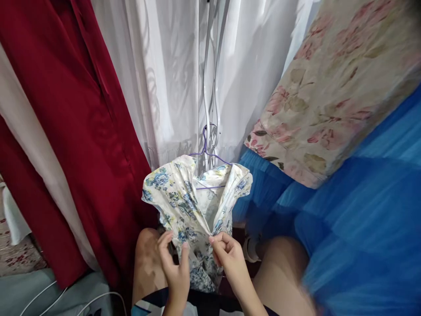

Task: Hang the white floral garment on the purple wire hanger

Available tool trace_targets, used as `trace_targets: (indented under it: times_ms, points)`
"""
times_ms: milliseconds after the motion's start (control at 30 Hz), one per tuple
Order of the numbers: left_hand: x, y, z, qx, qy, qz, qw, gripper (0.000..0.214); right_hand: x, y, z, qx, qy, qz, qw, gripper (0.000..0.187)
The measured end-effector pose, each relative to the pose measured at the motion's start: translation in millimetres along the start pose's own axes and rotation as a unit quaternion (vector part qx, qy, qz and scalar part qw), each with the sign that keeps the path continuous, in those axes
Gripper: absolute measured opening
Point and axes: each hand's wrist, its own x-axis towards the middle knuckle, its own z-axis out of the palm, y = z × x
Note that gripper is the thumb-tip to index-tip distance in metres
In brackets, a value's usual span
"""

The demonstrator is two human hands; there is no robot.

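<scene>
A white blouse (179, 199) with a blue and yellow floral print hangs in front of me on a purple hanger (205, 147). Its neckline falls open in a deep V. My right hand (226, 252) pinches the blouse's front edge at the bottom of that V. To the left, my left hand (174, 263) has its thumb and fingers apart, close over the blouse front, and holds nothing. The lower part of the blouse drops between my knees, partly hidden behind my hands.
White metal rods (206, 79) carry the hanger before a white curtain (171, 66). Dark red drapery (88, 123) hangs at left. A pink-flowered cloth (315, 109) and blue tulle (368, 219) fill the right. A white cable (101, 295) lies at lower left.
</scene>
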Motion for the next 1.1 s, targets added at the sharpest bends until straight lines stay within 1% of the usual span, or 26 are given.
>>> trace_targets:
  times_ms: [33,67,100,133,167,233,300,367,433,500,567,633,700,733,800,867,900,933,967,1000,1033,1067,1100]
  points:
    - [-4,3,4.1,0.019,-0.072,0.016,0.997,0.039,-2,0,3,0.006,-0.018,0.007,1.000,0.042]
    - [-8,8,9.0,0.030,-0.148,0.013,0.988,0.031,-4,0,5,0.013,-0.034,0.011,0.999,0.042]
    - [-13,12,13.9,0.034,-0.204,0.000,0.978,0.022,-7,-1,8,0.020,-0.047,0.014,0.999,0.041]
    - [-17,16,18.4,0.035,-0.232,-0.015,0.972,0.016,-9,-1,10,0.025,-0.052,0.014,0.998,0.041]
    - [-20,19,21.9,0.034,-0.239,-0.025,0.970,0.014,-11,-3,11,0.026,-0.051,0.014,0.998,0.042]
    - [-22,25,25.2,0.035,-0.243,-0.027,0.969,0.021,-9,-10,11,0.018,-0.040,0.014,0.999,0.044]
    - [-19,29,24.2,0.038,-0.271,-0.016,0.962,0.021,2,-27,9,-0.004,-0.026,-0.004,1.000,0.045]
    - [-16,33,22.3,0.053,-0.304,-0.002,0.951,0.017,25,-57,8,-0.031,-0.019,-0.050,0.998,0.046]
    - [-17,36,22.7,0.075,-0.319,0.007,0.945,0.017,54,-96,9,-0.043,-0.020,-0.099,0.994,0.047]
    - [-23,36,26.3,0.092,-0.335,0.009,0.938,0.017,80,-133,13,-0.027,-0.032,-0.124,0.991,0.046]
    - [-33,32,31.1,0.097,-0.354,0.000,0.930,0.016,97,-160,18,0.013,-0.039,-0.127,0.991,0.039]
    - [-43,25,34.2,0.094,-0.363,-0.022,0.927,0.016,101,-171,21,0.051,-0.039,-0.124,0.990,0.033]
    - [-46,19,34.4,0.069,-0.361,-0.044,0.929,0.012,95,-167,22,0.070,-0.035,-0.127,0.989,0.031]
    - [-43,19,33.9,0.048,-0.357,-0.050,0.931,0.009,90,-161,21,0.070,-0.033,-0.131,0.988,0.033]
    - [-23,27,33.6,0.004,-0.340,-0.049,0.939,0.010,80,-149,18,0.064,-0.029,-0.137,0.988,0.036]
    - [12,48,36.0,-0.025,-0.301,-0.027,0.953,0.019,73,-141,15,0.048,-0.024,-0.143,0.988,0.036]
    - [33,63,38.8,-0.027,-0.274,-0.001,0.961,0.023,69,-140,13,0.037,-0.019,-0.148,0.988,0.035]
    - [56,80,42.7,-0.034,-0.257,0.040,0.965,0.027,67,-142,13,0.023,-0.014,-0.154,0.988,0.034]
    - [77,96,47.7,-0.046,-0.241,0.095,0.965,0.031,64,-144,12,0.008,-0.011,-0.163,0.987,0.033]
    - [97,112,53.6,-0.046,-0.244,0.150,0.957,0.034,62,-148,12,-0.006,-0.012,-0.171,0.985,0.033]
    - [114,126,59.9,-0.032,-0.258,0.198,0.945,0.032,61,-151,12,-0.017,-0.013,-0.180,0.984,0.033]
    - [127,138,66.0,-0.008,-0.283,0.235,0.930,0.025,60,-154,13,-0.025,-0.013,-0.189,0.982,0.032]
    - [136,146,71.3,0.015,-0.293,0.271,0.917,0.020,61,-155,14,-0.030,-0.015,-0.200,0.979,0.032]
